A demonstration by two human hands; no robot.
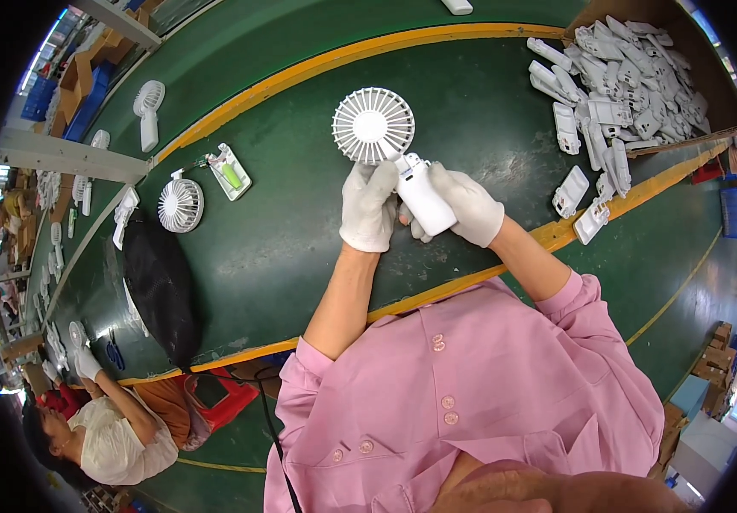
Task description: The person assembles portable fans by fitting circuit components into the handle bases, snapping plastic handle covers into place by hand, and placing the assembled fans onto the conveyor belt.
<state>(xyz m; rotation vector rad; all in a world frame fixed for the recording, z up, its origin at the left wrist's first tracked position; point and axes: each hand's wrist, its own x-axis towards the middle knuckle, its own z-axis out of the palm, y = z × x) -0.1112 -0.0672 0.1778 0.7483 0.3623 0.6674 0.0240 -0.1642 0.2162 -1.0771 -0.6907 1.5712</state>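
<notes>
Between my two gloved hands is a white handheld fan [426,198], its round caged head pointing away from me and its handle tilted toward my right. My left hand [369,205] is closed around the neck, just below the fan head. The fingers of my right hand [471,205] wrap the handle's right side, with some fingertips hidden beneath it. To the left on the bench lies another fan head [181,205], wired to an opened handle shell [230,173] with a green battery inside.
A cardboard box [714,64] spilling white plastic shells [633,77] stands at the far right. Loose shells [571,191] lie near the yellow bench edge. A black bag [159,286] rests at left. A finished-looking fan [149,115] lies beyond; a co-worker [120,427] sits at lower left.
</notes>
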